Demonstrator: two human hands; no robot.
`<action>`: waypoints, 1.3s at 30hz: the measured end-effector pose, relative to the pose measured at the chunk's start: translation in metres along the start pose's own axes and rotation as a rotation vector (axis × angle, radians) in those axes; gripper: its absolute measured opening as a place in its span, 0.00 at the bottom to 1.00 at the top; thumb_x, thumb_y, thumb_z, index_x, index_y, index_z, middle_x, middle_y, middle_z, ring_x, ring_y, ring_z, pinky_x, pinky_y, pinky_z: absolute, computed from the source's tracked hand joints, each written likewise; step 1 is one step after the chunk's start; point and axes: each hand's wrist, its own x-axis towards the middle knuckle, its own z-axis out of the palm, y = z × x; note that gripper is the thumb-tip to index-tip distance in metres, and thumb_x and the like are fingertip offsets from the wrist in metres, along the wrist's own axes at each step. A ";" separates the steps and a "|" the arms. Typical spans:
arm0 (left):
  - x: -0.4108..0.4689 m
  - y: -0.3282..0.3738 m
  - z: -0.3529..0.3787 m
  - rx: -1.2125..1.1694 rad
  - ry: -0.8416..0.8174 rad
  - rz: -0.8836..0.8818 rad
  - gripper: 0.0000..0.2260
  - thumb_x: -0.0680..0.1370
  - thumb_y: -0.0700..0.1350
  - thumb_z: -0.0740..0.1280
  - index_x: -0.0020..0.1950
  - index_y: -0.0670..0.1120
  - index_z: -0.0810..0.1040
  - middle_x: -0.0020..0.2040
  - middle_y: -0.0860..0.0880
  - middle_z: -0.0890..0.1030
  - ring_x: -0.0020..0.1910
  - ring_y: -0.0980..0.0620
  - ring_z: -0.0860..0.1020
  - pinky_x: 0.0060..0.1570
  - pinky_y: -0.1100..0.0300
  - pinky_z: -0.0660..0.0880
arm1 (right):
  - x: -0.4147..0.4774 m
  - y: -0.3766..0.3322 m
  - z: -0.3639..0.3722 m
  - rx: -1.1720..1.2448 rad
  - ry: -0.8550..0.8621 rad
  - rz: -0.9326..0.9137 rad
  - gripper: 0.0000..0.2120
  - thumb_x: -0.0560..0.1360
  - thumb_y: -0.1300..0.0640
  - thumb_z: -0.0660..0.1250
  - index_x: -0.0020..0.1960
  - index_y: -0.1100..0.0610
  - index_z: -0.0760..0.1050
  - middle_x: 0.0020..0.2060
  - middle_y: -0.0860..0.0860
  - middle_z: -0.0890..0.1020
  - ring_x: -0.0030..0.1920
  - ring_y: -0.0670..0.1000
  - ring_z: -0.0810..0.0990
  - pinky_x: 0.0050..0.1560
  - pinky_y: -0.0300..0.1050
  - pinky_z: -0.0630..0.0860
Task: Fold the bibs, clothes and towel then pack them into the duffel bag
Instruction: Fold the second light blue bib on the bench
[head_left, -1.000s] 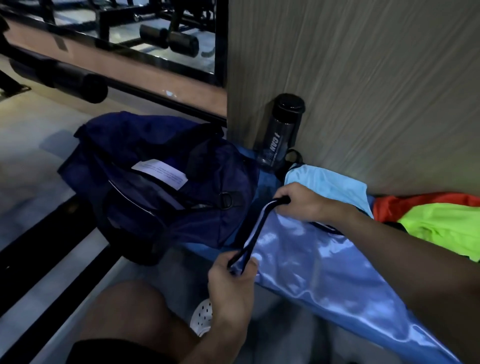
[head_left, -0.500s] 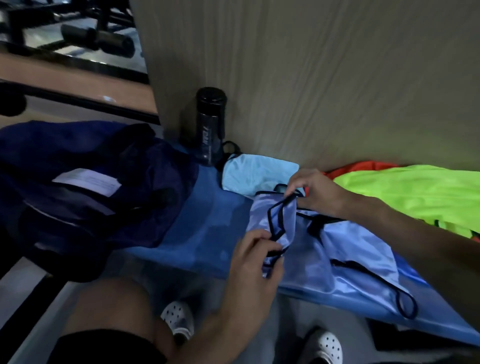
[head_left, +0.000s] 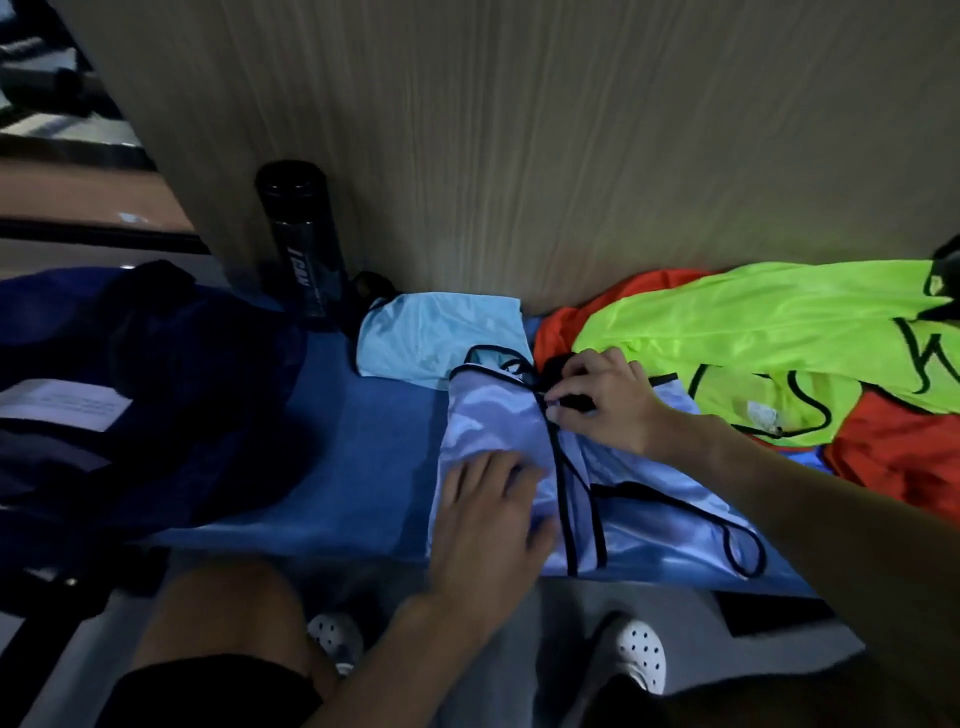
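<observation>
Head view: left hand (head_left: 488, 519) now spread on blue bib (head_left: 493, 415), right hand (head_left: 608, 405) pinching trim (head_left: 560, 483).

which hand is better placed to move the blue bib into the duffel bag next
Probably the left hand: it lies flat on the blue bib, on the side nearer the duffel bag; the right hand is farther.

Black bottle (head_left: 304, 244) stands against the wooden wall (head_left: 571, 130).

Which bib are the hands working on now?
The shiny pale blue bib with black trim: left hand presses it flat, right hand pinches its edging. The neon yellow bib and orange bib lie to its right.
</observation>
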 end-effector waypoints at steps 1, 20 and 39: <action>0.000 -0.002 0.004 0.040 -0.051 0.000 0.18 0.71 0.56 0.61 0.57 0.52 0.80 0.57 0.54 0.79 0.59 0.50 0.76 0.61 0.56 0.64 | -0.002 0.001 0.001 -0.015 -0.010 -0.001 0.15 0.73 0.39 0.69 0.57 0.42 0.80 0.61 0.46 0.72 0.62 0.53 0.63 0.58 0.46 0.56; 0.072 0.038 -0.006 0.032 -0.302 0.300 0.18 0.79 0.55 0.62 0.66 0.50 0.75 0.61 0.53 0.74 0.64 0.48 0.70 0.60 0.50 0.66 | -0.140 0.027 0.013 0.329 0.408 0.795 0.13 0.76 0.46 0.67 0.55 0.53 0.77 0.53 0.54 0.77 0.57 0.59 0.74 0.58 0.56 0.69; 0.205 0.076 0.044 0.502 -0.466 0.932 0.06 0.78 0.46 0.65 0.54 0.52 0.78 0.51 0.52 0.75 0.59 0.48 0.70 0.64 0.50 0.61 | -0.157 0.038 0.014 0.519 0.287 0.789 0.12 0.73 0.50 0.69 0.37 0.57 0.73 0.30 0.48 0.75 0.42 0.55 0.77 0.45 0.48 0.68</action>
